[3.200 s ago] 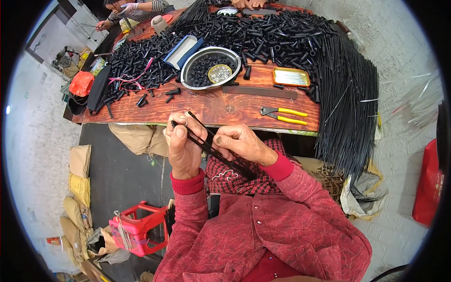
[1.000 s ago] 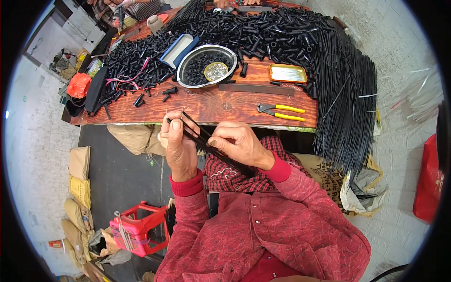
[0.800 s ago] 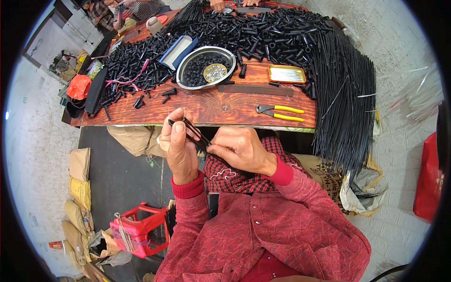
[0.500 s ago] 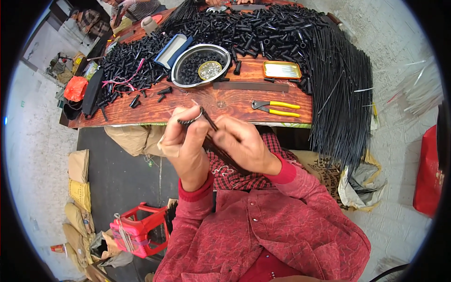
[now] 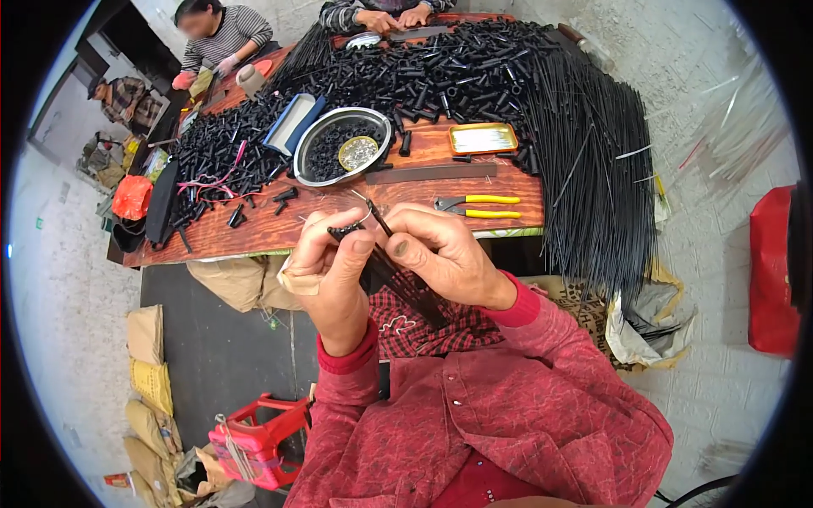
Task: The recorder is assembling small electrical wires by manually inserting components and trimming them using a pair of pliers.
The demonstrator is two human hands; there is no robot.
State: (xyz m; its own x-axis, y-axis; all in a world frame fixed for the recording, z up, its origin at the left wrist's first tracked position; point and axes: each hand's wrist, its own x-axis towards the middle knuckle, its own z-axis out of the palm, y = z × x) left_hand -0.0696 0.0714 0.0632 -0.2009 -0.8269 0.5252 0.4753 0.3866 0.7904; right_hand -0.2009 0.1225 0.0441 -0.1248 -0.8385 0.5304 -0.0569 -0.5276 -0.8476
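Observation:
In front of the table edge, my left hand is closed round a bundle of thin black rods. The rod tips show between its thumb and forefinger, and a strip of tape wraps one finger. Touching it at the right, my right hand pinches one thin black rod, whose upper end is pale and shiny. The lower ends of the bundle hang over a red checked cloth on my lap. Just beyond my hands lie pincers with yellow handles.
A metal bowl holds small black parts and a round tin of shiny bits. Behind it are heaped black tubes; long black rods overhang the right edge. A flat bar and yellow tin lie nearby. Other people sit beyond.
The view has tilted up, showing more of the people across the table. My hands stay together; the rod in my right hand now stands more apart from the bundle's tips.

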